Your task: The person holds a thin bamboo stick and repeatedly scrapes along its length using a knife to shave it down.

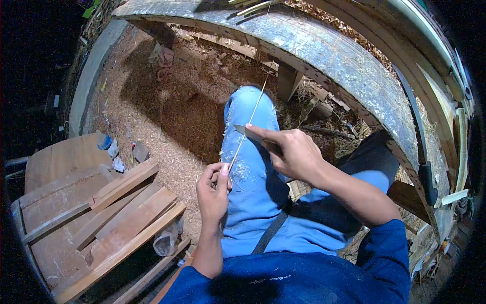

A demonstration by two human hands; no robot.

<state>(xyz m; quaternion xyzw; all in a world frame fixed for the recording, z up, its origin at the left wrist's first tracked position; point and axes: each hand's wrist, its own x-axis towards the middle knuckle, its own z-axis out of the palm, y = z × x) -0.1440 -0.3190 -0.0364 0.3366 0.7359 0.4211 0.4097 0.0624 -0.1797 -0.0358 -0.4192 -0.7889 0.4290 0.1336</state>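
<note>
A thin light strip (pixel 257 103) runs slantwise over my blue-clad knee (pixel 248 104). Its near end is pinched between the thumb and fingers of my left hand (pixel 213 191), beside my thigh. My right hand (pixel 293 152) is wrapped round a knife, its handle mostly hidden in the palm and the index finger stretched along the blade (pixel 243 130). The blade lies across the strip, touching it above the knee. Fine pale shavings (pixel 243 172) cling to the trouser leg below the blade.
A curved, worn wooden bench (pixel 324 48) arcs across the top and right, with thin strips (pixel 258 7) on it. Wood pieces (pixel 136 202) lie at the lower left near a blue cap (pixel 104 142). A saw-like tool (pixel 428 182) hangs at right. Shavings cover the ground (pixel 182 172).
</note>
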